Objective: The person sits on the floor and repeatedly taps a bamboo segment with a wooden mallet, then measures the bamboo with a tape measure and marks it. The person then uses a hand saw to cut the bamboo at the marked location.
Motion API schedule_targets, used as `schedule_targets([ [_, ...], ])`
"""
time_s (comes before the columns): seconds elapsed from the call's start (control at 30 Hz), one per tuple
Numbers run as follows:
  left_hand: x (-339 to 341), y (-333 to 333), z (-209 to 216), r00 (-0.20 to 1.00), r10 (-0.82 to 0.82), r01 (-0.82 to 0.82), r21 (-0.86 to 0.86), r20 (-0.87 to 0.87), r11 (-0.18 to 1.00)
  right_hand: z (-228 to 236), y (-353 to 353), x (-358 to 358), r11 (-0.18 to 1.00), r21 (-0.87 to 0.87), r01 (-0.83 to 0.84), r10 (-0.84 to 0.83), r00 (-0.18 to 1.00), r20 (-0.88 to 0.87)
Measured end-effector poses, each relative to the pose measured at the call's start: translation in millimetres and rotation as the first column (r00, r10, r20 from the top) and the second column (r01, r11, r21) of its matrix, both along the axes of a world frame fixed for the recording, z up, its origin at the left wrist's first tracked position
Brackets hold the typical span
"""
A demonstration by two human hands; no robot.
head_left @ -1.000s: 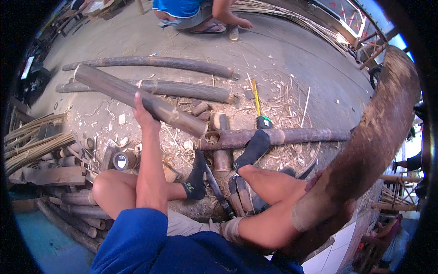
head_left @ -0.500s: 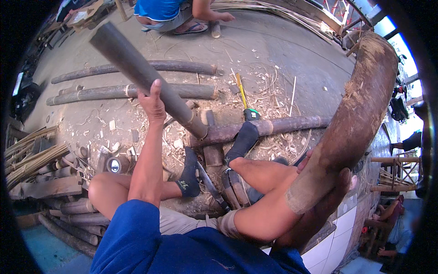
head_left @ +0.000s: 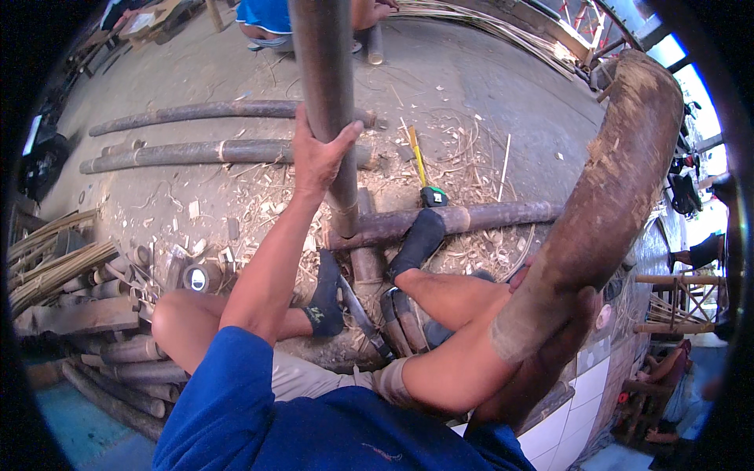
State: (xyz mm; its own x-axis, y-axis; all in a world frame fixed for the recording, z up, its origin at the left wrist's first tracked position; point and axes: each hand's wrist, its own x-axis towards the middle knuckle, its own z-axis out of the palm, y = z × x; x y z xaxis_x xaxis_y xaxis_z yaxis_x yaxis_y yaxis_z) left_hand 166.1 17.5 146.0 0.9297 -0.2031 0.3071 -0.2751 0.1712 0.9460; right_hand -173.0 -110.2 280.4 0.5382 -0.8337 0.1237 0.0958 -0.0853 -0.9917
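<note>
My left hand (head_left: 318, 161) wraps round a grey-brown bamboo pole (head_left: 326, 71), which stands nearly upright. Its lower end meets a dark bamboo pole (head_left: 503, 213) lying crosswise on the floor, though I cannot tell whether they touch. Raised at the right is a thick brown wooden club (head_left: 605, 180) with a scuffed, frayed far end. My right hand (head_left: 520, 276) is closed round the club's narrower near part, mostly hidden behind it. My socked feet rest at the crosswise pole, and a long blade (head_left: 360, 315) lies between my legs.
Two bamboo poles (head_left: 188, 154) lie beyond, left of a tape measure (head_left: 433, 196) amid shavings. A roll of tape (head_left: 198, 280) sits left, near stacked bamboo (head_left: 145, 369) and bundled strips (head_left: 59, 271). A person in blue (head_left: 263, 16) crouches at the far side.
The bamboo pole in my left hand has swung from leaning far left to nearly upright, its top moving right. The club has barely moved.
</note>
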Motion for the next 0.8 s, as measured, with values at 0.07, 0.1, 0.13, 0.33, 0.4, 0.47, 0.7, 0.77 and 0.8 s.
schedule_targets([
  [0.07, -0.6, -4.4, 4.7, 1.0, -0.023, 0.023, 0.062, 0.003, 0.998, 4.3, -2.4, 3.7, 0.999, -0.031, -0.012, 0.012, 1.0, 0.002],
  [0.1, -0.2, -6.2, 6.0, 0.999, -0.039, 0.038, 0.092, 0.006, 0.995, 7.6, -5.2, 7.4, 0.998, -0.063, -0.024, 0.025, 1.0, 0.002],
  [0.13, 0.4, -8.4, 6.6, 0.995, -0.101, 0.102, 0.033, -0.015, 0.994, 11.3, -8.6, 13.0, 0.993, -0.114, -0.037, 0.037, 0.999, -0.002],
  [0.33, 9.9, -10.0, 6.1, 0.998, -0.061, 0.064, 0.117, -0.024, 0.991, 81.6, -57.7, 73.7, 0.605, -0.793, -0.069, 0.01, 0.997, -0.08],
  [0.4, 11.1, -10.0, 5.4, 0.999, -0.054, 0.052, 0.122, 0.01, 0.991, 129.2, -77.3, 97.6, 0.463, -0.886, -0.028, -0.117, 0.989, -0.093],
  [0.47, 11.0, -10.4, 5.0, 0.999, -0.037, 0.033, 0.134, 0.022, 0.99, 180.5, -87.6, 127.7, 0.365, -0.931, 0.012, -0.236, 0.968, -0.08],
  [0.7, 12.9, -12.6, 1.0, 0.998, -0.054, 0.056, 0.166, -0.011, 0.985, 197.5, -56.7, 239.1, 0.117, -0.896, -0.429, 0.051, 0.903, -0.426],
  [0.77, 13.0, -12.3, -0.9, 0.999, -0.041, 0.04, 0.176, 0.007, 0.984, 190.6, -58.6, 245.7, 0.046, -0.783, -0.62, -0.179, 0.766, -0.618],
  [0.8, 12.9, -12.4, -1.7, 0.999, -0.016, 0.011, 0.181, 0.028, 0.983, 193.4, -63.5, 246.5, 0.118, -0.747, -0.654, -0.114, 0.739, -0.664],
])
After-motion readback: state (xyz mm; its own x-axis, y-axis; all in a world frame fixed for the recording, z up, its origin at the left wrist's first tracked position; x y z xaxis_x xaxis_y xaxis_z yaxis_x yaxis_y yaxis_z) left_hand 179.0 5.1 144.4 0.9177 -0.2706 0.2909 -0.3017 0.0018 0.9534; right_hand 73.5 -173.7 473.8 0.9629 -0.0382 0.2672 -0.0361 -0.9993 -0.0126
